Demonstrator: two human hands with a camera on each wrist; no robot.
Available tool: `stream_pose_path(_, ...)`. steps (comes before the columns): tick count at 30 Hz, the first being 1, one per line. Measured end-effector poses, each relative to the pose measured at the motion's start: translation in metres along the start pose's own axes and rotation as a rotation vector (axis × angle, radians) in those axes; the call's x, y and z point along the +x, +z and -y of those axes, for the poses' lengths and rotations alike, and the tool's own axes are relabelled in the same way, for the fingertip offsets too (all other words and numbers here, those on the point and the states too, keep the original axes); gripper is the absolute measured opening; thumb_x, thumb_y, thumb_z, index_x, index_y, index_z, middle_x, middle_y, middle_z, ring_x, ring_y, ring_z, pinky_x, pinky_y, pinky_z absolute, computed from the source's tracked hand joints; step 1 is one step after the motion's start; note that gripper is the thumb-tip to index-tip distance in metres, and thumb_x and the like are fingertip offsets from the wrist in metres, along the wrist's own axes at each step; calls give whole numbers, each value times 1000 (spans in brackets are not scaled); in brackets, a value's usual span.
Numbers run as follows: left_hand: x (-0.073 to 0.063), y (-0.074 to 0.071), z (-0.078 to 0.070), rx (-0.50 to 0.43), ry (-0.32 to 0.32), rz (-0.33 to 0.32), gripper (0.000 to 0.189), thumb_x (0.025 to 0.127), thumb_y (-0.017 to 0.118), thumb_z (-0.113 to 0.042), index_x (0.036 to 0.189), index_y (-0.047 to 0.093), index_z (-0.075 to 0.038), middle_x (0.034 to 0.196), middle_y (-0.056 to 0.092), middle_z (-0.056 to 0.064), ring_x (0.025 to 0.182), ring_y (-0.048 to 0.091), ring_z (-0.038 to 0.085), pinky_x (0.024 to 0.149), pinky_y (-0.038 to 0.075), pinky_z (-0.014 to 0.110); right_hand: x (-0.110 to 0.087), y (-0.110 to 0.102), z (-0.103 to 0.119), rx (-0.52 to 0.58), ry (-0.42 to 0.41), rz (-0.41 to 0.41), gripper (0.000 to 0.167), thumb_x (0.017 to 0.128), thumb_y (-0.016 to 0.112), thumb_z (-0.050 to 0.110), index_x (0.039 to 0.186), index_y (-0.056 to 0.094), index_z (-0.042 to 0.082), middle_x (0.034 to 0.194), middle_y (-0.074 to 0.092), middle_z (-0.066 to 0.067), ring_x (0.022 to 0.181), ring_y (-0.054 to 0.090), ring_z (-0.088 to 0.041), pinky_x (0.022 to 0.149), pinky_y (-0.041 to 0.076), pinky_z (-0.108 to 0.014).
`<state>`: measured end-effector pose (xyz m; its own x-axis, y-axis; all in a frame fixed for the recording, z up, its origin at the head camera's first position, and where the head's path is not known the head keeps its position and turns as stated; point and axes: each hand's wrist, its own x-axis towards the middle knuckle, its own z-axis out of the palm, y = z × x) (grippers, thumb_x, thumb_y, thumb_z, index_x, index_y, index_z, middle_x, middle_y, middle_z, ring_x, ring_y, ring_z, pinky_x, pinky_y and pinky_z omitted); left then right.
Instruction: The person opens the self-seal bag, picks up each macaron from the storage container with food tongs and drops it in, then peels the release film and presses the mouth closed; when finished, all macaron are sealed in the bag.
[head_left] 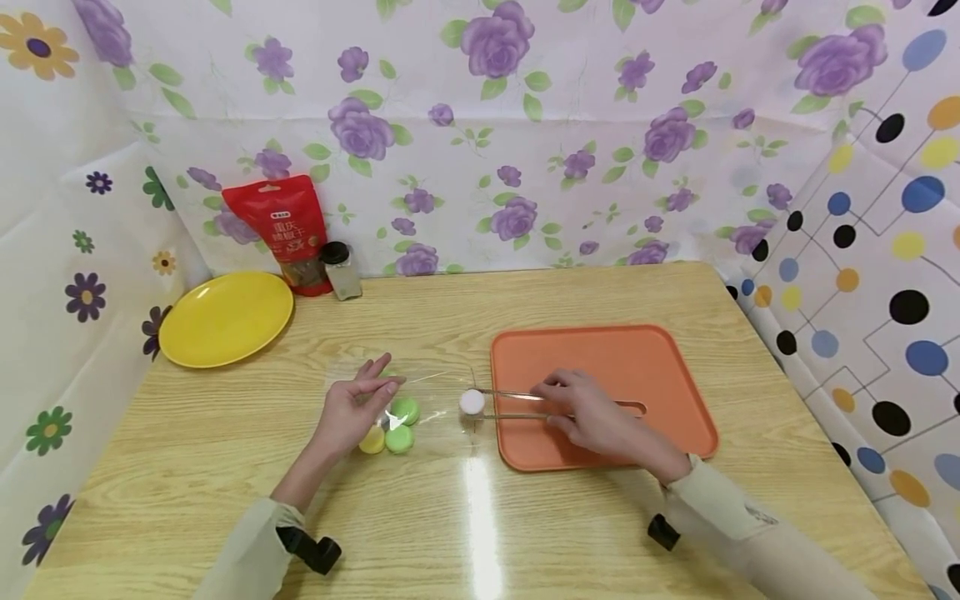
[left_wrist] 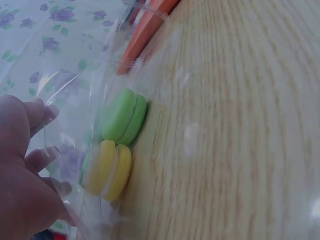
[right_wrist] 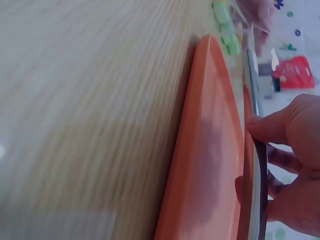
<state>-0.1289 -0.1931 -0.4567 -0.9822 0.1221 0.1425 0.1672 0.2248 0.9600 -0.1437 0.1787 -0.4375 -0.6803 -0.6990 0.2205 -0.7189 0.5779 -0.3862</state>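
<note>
Nearest are pale beige sleeves (head_left: 243,550), each with a black block near the cuff. Beyond, left of the middle of the wood-grain desk (head_left: 405,533), a yellow macaron-shaped piece (head_left: 371,440) and green macaron-shaped pieces (head_left: 400,439) cluster inside a clear plastic bag (head_left: 442,427). The left hand (head_left: 354,408) has thumb and forefinger together, pinching the bag's film. At the bag's right end, a small white round piece (head_left: 472,402) sits between the tips of long metal tongs (head_left: 517,417); whether it is past the opening I cannot tell. The right hand (head_left: 588,414) clamps thumb and fingers on the tongs, above an orange rectangular tray (head_left: 615,350); their tips reach beyond its left edge. Near the desk's far left corner is a shiny yellow plate (head_left: 225,321); by the far edge, a black-lidded clear jar (head_left: 345,279) stands beside a red pouch (head_left: 279,229).
</note>
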Motion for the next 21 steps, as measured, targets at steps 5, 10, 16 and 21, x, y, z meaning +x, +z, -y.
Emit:
stream_pose_path(5,0,2,0,-1,0,-2,22,100,62,-5,109,71,13,146,46,26,146,19,47,118,11,56,21,12,7,-15,-22,0,37,88,76,2,124,69,4,109,60,-10,91,56,-26,80,45,-43)
stream_pose_path(10,1,2,1,1,6,-2,21,100,61,-4,109,71,13,145,46,28,146,19,47,119,12,55,38,22,13,-30,-37,-6,35,89,75,3,124,69,3,107,61,-10,92,56,-24,81,43,-42)
stream_pose_path(16,0,3,4,-14,42,0,20,99,62,-1,107,70,15,142,47,31,145,19,49,118,13,56,56,31,21,-31,-28,-10,34,88,75,2,122,68,0,109,60,-14,96,57,-30,84,44,-44)
stream_pose_path(21,0,3,5,-16,43,-10,19,98,62,0,106,71,15,143,47,31,144,21,49,118,13,55,68,36,27,-50,-12,-7,36,88,75,0,123,67,-1,109,61,-15,95,58,-30,85,43,-45)
